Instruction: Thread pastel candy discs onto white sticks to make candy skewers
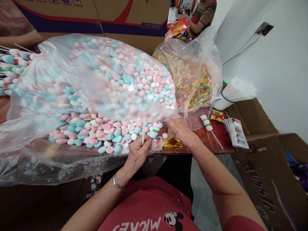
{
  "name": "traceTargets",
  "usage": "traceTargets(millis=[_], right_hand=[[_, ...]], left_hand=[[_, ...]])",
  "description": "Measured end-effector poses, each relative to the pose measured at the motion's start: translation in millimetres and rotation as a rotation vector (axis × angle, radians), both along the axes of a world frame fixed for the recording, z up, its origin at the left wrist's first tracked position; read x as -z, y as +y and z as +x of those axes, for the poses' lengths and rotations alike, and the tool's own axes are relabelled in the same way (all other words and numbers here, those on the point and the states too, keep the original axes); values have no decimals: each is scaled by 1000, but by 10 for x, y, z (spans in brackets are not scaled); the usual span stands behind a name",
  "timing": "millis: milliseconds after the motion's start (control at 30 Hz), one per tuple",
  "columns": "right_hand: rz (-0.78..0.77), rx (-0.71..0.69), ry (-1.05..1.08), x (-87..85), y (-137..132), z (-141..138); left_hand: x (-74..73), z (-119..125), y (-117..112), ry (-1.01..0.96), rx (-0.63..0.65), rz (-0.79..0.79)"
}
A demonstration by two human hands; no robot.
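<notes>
My left hand (138, 153) is closed around a thin white stick (142, 133) that points up at the table's front edge. My right hand (176, 127) reaches into the open mouth of a big clear plastic bag (79, 83) full of pink, blue and white marshmallow candies (106, 130); its fingertips are partly hidden among the candies, so what they pinch is unclear. A finished candy skewer (207, 124) lies on the red-brown table (216, 138) to the right of my right hand.
A second clear bag of small multicoloured candies (192, 85) stands behind. A bundle of white sticks (234, 93), a stack of printed wrappers (235, 132), gold twist ties (172, 143), finished skewers (12, 64) at far left, cardboard boxes (262, 179). Another person (202, 16) works at the back.
</notes>
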State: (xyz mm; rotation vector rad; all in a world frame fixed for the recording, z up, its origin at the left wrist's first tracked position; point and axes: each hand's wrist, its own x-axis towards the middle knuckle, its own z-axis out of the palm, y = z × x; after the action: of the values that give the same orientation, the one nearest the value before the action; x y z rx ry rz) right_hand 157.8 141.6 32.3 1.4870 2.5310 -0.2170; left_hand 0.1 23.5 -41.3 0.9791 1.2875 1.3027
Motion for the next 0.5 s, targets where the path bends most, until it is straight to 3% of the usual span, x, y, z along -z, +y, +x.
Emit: traceTargets(millis=[133, 300, 367, 500], right_hand=[[17, 70, 415, 182, -42, 101], [-364, 384, 1245, 331, -88, 133], [-478, 467, 1421, 330, -119, 121], [-511, 512, 1564, 288, -168, 98]], left_hand=[[2, -13, -5, 96, 33, 10], [-87, -17, 0, 272, 98, 45], [-133, -14, 12, 317, 110, 49], [-199, -10, 35, 347, 125, 36]])
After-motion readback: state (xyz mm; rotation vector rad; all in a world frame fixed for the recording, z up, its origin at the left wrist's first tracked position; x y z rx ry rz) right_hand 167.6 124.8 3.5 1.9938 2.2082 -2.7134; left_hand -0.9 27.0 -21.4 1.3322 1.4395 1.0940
